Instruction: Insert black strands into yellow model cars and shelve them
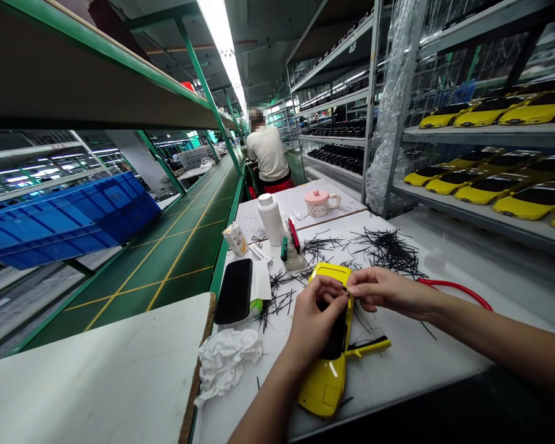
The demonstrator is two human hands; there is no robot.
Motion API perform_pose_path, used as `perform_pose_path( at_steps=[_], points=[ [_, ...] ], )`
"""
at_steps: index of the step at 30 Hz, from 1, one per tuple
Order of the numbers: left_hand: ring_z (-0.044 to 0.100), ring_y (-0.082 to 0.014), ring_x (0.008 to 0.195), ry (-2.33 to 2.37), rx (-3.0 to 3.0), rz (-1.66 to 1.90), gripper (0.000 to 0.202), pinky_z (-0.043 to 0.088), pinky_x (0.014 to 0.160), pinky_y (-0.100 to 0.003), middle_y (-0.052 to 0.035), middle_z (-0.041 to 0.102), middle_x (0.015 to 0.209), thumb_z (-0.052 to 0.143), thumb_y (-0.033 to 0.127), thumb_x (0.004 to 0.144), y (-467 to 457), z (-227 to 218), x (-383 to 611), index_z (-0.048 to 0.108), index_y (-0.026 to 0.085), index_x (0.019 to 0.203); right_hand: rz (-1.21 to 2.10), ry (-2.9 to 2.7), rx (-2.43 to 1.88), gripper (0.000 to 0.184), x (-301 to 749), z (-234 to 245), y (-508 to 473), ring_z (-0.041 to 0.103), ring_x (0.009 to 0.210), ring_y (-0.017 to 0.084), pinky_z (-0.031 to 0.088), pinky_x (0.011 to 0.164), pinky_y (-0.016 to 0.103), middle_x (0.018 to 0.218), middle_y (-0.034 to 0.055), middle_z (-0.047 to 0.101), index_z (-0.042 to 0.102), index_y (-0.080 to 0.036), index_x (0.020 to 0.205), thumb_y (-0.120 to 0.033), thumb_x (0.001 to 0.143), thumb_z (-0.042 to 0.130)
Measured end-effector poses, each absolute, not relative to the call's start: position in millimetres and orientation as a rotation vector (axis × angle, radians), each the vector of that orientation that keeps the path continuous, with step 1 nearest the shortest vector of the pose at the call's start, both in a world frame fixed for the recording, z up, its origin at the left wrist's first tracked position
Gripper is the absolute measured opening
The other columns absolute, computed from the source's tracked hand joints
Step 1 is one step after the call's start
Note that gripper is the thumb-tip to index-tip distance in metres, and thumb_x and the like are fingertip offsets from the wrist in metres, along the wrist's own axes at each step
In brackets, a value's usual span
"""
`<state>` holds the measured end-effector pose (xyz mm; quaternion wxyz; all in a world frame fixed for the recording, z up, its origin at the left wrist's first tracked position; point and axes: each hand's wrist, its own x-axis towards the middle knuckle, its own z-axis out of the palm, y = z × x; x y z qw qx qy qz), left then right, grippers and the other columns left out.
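A yellow model car (pixel 322 385) lies on the white worktable, its near door (pixel 369 347) swung out to the right. My left hand (pixel 318 311) rests over the car's dark roof, thumb and fingers pinched together. From the right, my right hand (pixel 374 288) meets it at the car's side edge, also closed in a pinch. Something small and dark shows between the fingertips, too small to name. Thin black strips (pixel 393 251) are heaped beyond my right hand, and more lie scattered around the car.
A phone (pixel 234 291), crumpled tissue (pixel 231 361), white bottle (pixel 271 221), pink-lidded mug (pixel 317 203) and tool holder (pixel 295 261) stand or lie around. A green conveyor (pixel 166 253) runs at left. Racks (pixel 481 137) hold yellow cars at right. A person (pixel 268 153) sits ahead.
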<state>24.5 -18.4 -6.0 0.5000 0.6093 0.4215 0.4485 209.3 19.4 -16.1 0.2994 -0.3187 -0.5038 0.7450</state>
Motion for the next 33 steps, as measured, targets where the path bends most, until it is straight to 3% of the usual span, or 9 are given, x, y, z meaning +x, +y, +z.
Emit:
perform_pose_path(
  at_steps=[4,9,16,23,33],
  points=[
    [0.052,-0.0103,0.066,1.030,1.480,1.086,0.013,0.042,0.066,-0.023,-0.0003,0.061,0.078,0.068,0.024,0.079,-18.0,-6.6,24.0,0.058,0.017,0.085,1.825,-1.478,-0.866,0.034,209.4,-15.4,18.1,0.046,0.055,0.008,0.036,0.055,0.024,0.065,-0.0033,0.054,0.065,-0.015,0.079,-0.043,0.067,0.079],
    [0.051,-0.0101,0.065,1.030,1.471,1.104,0.013,0.042,0.065,-0.023,0.0003,0.060,0.077,0.068,0.024,0.079,-17.4,-7.3,23.6,0.057,0.017,0.084,1.447,-1.691,-0.971,0.029,207.7,-13.1,11.3,0.047,0.059,0.011,0.037,0.055,0.026,0.070,-0.0013,0.054,0.064,-0.017,0.082,-0.046,0.078,0.069],
    [0.051,-0.0100,0.066,1.005,1.428,1.114,0.014,0.042,0.066,-0.023,0.0007,0.059,0.076,0.068,0.024,0.079,-18.2,-8.5,24.3,0.056,0.017,0.084,0.796,-2.017,-0.891,0.010,209.0,-13.1,2.1,0.053,0.072,0.015,0.043,0.065,0.029,0.084,0.0031,0.056,0.058,-0.021,0.087,-0.029,0.091,0.054],
    [0.060,-0.0140,0.078,0.924,1.398,1.098,0.018,0.046,0.077,-0.027,-0.0034,0.063,0.086,0.069,0.018,0.077,-19.8,-7.8,24.8,0.056,0.016,0.089,0.378,-2.191,-0.758,0.008,206.3,-11.9,-1.3,0.054,0.075,0.017,0.044,0.064,0.028,0.083,0.0056,0.059,0.056,-0.021,0.089,-0.018,0.091,0.049],
    [0.061,-0.0162,0.083,0.944,1.458,1.098,0.009,0.047,0.080,-0.030,-0.0043,0.066,0.087,0.062,0.013,0.078,-21.2,-6.1,24.4,0.055,0.017,0.082,0.191,-2.173,-0.703,0.010,210.2,-3.4,-12.8,0.052,0.079,0.017,0.043,0.069,0.029,0.084,0.0058,0.056,0.052,-0.019,0.093,-0.010,0.092,0.047]
  ],
)
